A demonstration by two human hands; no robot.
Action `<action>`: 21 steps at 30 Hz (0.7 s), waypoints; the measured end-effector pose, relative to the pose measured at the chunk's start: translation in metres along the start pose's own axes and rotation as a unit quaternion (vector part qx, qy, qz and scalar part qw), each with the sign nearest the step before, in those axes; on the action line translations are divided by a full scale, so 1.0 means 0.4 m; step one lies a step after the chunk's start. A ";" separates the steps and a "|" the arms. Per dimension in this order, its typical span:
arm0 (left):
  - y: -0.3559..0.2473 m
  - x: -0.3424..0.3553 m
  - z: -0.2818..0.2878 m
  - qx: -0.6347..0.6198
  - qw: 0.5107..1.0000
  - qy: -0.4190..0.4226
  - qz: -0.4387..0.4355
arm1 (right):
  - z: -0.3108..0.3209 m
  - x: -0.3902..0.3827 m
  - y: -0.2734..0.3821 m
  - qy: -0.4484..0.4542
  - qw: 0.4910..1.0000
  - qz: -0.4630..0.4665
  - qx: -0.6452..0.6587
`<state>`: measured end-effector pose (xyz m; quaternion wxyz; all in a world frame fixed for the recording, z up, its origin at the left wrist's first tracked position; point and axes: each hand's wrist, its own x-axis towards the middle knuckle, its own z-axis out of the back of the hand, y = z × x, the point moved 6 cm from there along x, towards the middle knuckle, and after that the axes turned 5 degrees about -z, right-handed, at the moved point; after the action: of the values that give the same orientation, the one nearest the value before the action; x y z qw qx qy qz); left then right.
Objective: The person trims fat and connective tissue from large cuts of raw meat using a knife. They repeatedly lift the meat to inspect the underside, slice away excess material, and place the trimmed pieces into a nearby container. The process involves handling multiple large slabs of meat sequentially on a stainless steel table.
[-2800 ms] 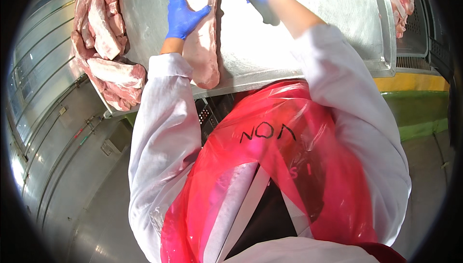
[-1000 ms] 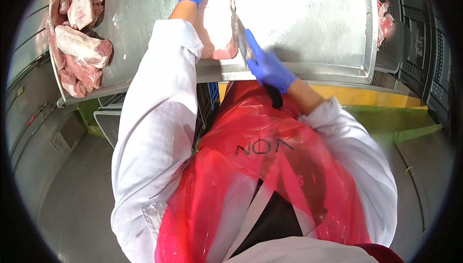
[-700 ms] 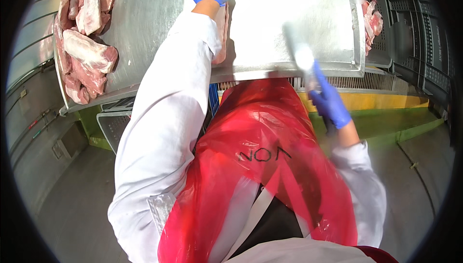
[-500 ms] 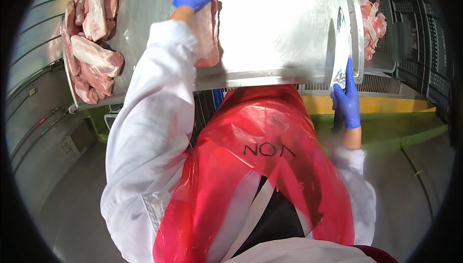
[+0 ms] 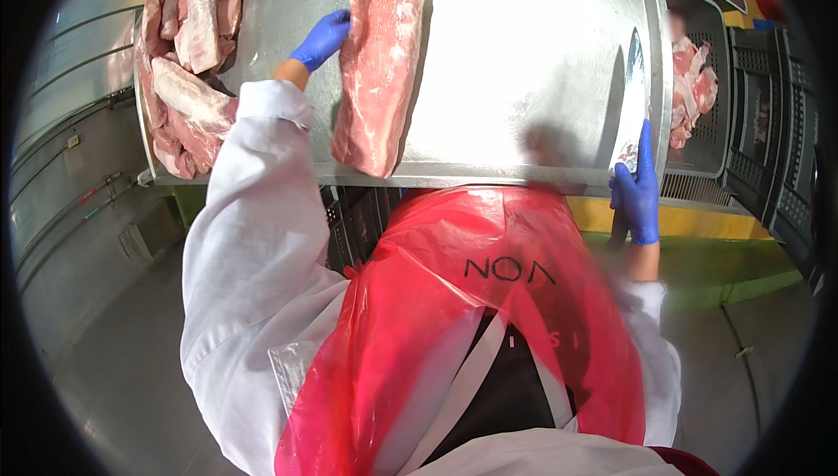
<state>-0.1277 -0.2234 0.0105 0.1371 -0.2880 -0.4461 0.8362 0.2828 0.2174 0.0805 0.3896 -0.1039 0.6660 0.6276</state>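
Observation:
A long, pink strip of boneless meat, like a pork loin (image 5: 381,66), lies lengthwise on the metal work table (image 5: 515,83). My blue-gloved left hand (image 5: 323,41) grips its left edge near the far half, with the fingertips partly hidden at the meat. At the table's right side, my blue-gloved right hand (image 5: 637,201) is closed round the handle of a long knife (image 5: 632,101). The blade points away from me along the table's right edge, and my index finger stretches along it. The knife is apart from the meat.
Several more meat strips (image 5: 196,96) are heaped at the table's left end. Beyond the right edge stands a dark perforated crate (image 5: 714,131) with meat trimmings (image 5: 692,83) in it. Dark stacked crates (image 5: 764,118) stand farther right. A raised rim (image 5: 489,175) runs along the table's near side.
The meat strip has turned from its pale side to a pinker side and lies nearer me. My left hand has moved off its top to its left edge. The right hand still holds the knife.

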 end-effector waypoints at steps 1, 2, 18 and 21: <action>-0.012 0.018 -0.004 0.032 0.998 -0.042 -0.020 | -0.014 0.004 0.014 -0.007 1.000 0.007 0.008; -0.029 0.046 -0.006 0.063 0.994 -0.083 -0.038 | -0.028 0.018 0.019 0.002 1.000 0.014 -0.008; -0.249 0.099 -0.056 0.217 0.952 -0.151 -0.153 | -0.821 0.592 0.453 0.133 0.902 0.322 -0.256; -0.224 0.091 -0.036 0.211 0.948 -0.175 -0.164 | -0.795 0.484 0.425 0.334 0.901 0.110 -0.253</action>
<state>-0.1504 -0.1456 0.0651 0.2498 -0.0245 -0.3170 0.9146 -0.0782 0.0264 0.0542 0.0335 -0.3280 0.5830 0.7426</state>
